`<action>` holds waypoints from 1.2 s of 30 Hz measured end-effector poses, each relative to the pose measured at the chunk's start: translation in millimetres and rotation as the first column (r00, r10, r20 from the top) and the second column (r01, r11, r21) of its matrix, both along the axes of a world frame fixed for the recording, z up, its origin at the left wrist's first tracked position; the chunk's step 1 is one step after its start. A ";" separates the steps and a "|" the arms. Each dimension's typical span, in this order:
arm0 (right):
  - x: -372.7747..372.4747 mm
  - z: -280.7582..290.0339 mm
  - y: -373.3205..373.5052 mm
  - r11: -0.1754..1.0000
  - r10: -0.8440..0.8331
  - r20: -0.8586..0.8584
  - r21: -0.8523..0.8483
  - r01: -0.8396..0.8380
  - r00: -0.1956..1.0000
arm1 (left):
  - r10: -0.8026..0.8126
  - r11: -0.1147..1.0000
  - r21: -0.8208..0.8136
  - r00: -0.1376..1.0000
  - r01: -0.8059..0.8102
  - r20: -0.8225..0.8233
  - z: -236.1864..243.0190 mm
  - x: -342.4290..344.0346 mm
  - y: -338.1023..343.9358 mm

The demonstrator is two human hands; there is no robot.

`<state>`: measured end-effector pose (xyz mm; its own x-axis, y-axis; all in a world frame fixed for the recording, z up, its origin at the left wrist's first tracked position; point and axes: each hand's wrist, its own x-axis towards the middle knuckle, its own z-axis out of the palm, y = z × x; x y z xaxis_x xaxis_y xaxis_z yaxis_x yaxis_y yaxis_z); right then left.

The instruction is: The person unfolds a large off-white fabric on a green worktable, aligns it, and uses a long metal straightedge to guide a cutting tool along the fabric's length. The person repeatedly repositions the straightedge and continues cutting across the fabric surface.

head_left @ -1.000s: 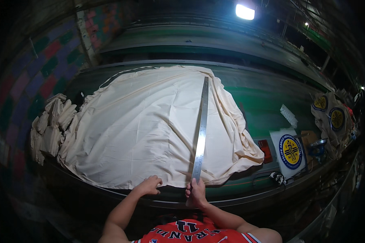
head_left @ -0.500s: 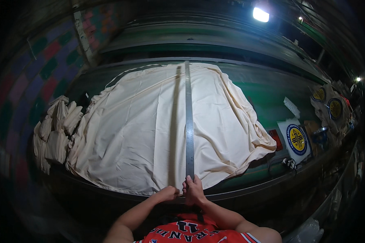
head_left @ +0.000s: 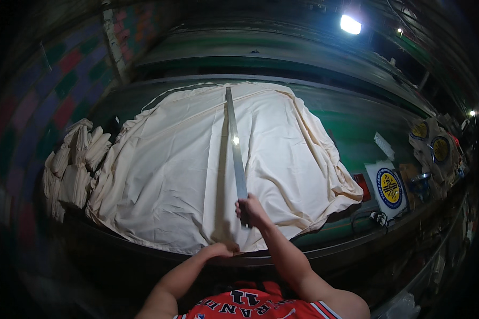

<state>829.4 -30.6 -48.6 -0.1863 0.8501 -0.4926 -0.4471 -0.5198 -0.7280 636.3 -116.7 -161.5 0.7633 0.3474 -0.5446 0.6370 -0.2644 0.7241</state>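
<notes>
A large cream cloth (head_left: 165,175) lies spread and wrinkled over the table before me, with gathered folds along its right side. My right hand (head_left: 252,210) is closed round the near end of a long flat metal ruler (head_left: 233,135), which stretches away over the cloth and slants left toward its far edge. A dark shadow runs just left of the ruler. My left hand (head_left: 222,250) is at the cloth's near edge by the table's rim, its fingers curled on the hem; the fingertips are partly hidden.
Bundles of folded cream cloth (head_left: 75,183) are stacked at the left. On the right lie a white sheet with a round blue and yellow emblem (head_left: 389,187), a cable (head_left: 377,217) and printed cream bags (head_left: 437,146). More long green tables (head_left: 261,66) stand beyond.
My right hand has moved forward, away from me, with the ruler. The ruler's far end has swung left. My left hand stays at the cloth's near edge.
</notes>
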 end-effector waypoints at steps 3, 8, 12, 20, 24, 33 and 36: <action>12.2 10.2 46.3 0.997 0.025 -0.127 0.075 -0.016 0.992 | 0.087 0.990 -0.103 0.995 -0.092 -0.055 7.8 3.1 1.9; 20.8 6.6 70.6 0.995 0.027 -0.119 0.096 -0.015 0.992 | 0.105 0.991 -0.082 0.994 -0.106 -0.012 25.2 5.4 1.4; 21.9 -15.5 50.4 0.991 0.086 -0.091 0.111 -0.076 0.992 | 0.247 0.968 -0.063 0.968 -0.244 0.045 36.1 -0.1 2.2; 16.7 -2.0 -9.6 0.998 -0.026 -0.060 0.059 0.029 0.998 | 0.772 0.635 -0.184 0.622 -0.750 0.131 57.2 -27.8 42.3; 7.0 9.3 -4.3 0.998 -0.011 -0.021 0.068 0.013 1.000 | 0.783 0.622 -0.168 0.611 -0.765 0.116 49.2 -47.1 67.8; -51.4 -2.6 94.5 0.992 -0.048 0.049 0.117 0.041 0.998 | 0.695 0.709 -0.060 0.682 -0.703 0.227 32.9 -99.8 108.8; -90.6 -11.3 113.7 0.990 -0.075 0.084 0.129 0.064 0.994 | 0.686 0.719 -0.061 0.692 -0.693 0.225 30.2 -120.4 111.8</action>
